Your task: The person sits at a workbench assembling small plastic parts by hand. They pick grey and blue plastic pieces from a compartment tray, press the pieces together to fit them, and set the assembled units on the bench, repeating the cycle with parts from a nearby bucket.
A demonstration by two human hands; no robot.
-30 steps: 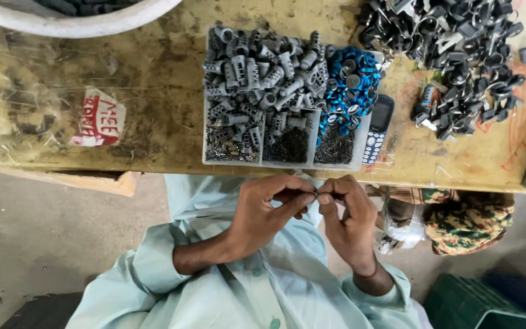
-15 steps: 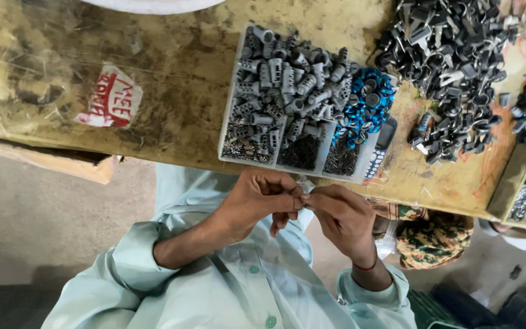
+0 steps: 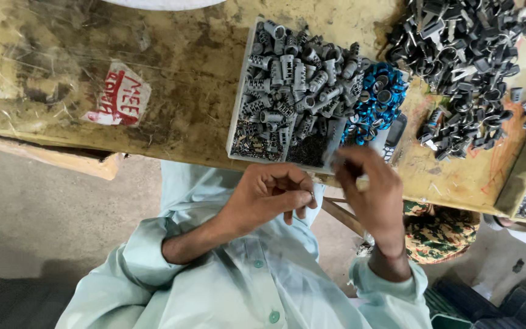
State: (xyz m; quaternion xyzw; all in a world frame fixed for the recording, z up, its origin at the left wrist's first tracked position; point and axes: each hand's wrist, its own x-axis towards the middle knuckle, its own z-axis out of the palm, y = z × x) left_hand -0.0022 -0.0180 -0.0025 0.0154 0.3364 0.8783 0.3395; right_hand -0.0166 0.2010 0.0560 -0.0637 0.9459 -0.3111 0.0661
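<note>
Tray (image 3: 238, 116): white, shallow, split into compartments; it sits at the near edge of the bench (image 3: 171, 73), and everything below is placed against it.
Grey parts (image 3: 296, 76): ribbed little cylinders heaped across the tray's upper half, lying every which way.
Blue rings (image 3: 377, 97): a bright pile filling the tray's right side, touching the grey heap.
Dark bits (image 3: 307, 149): fine, dark small stuff in the tray's near compartments; too small to tell what kind.
Left hand (image 3: 272, 195): just below the tray's near edge, off the bench, fingers curled in with thumb against forefinger. Whether anything is pinched there I cannot tell.
Right hand (image 3: 369, 195): at the tray's near right corner, fingertips up at the rim, loosely curled; a small pale piece (image 3: 362, 182) shows at its finger, but I cannot tell if it is gripped.
Phone (image 3: 395, 131): dark, just right of the tray, partly hidden by the right hand.
Black parts (image 3: 464, 55): a big loose pile well to the right of the tray, with some scattered nearer.
Label (image 3: 120, 97): white with red writing, stuck on the bench well left of the tray.
Shirt (image 3: 245, 286): pale green, buttoned, below the tray.
</note>
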